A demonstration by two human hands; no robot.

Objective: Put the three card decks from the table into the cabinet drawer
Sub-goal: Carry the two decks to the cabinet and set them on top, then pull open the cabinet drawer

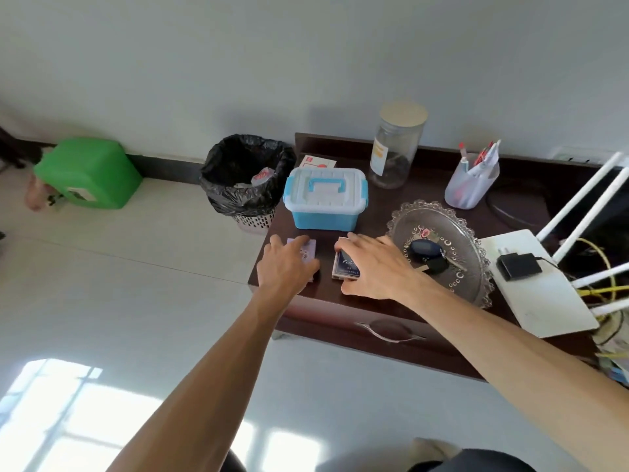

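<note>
Only two card decks can be made out, and each is partly covered by a hand; a third deck cannot be picked out. The pale purple deck point(308, 251) lies at the centre of the frame on the dark cabinet top point(343, 291), just in front of the blue storage box point(325, 199). Its lower half is hidden under the left hand point(286, 267), whose fingers are spread and laid over it; whether the deck is actually gripped cannot be told. The dark blue deck point(345, 265) lies just to the right of the purple one, apart from it, with its long axis running from the lower edge of the frame up toward the box. Its upper and right edges are hidden by the right hand point(371, 264), which is arched over it with the fingertips at the far end and the thumb at the near corner; a firm hold cannot be confirmed. Printing on both decks is too blurred to be read.

The drawer point(357, 338) is seen closed below the cabinet top, its metal handle point(388, 330) facing the lower part of the frame. To the right of the hands a glass dish point(473, 277) is seen holding keys point(430, 255). A white router point(544, 294) is cut off at the right edge. A bin point(245, 180) with a black liner stands left of the cabinet.
</note>
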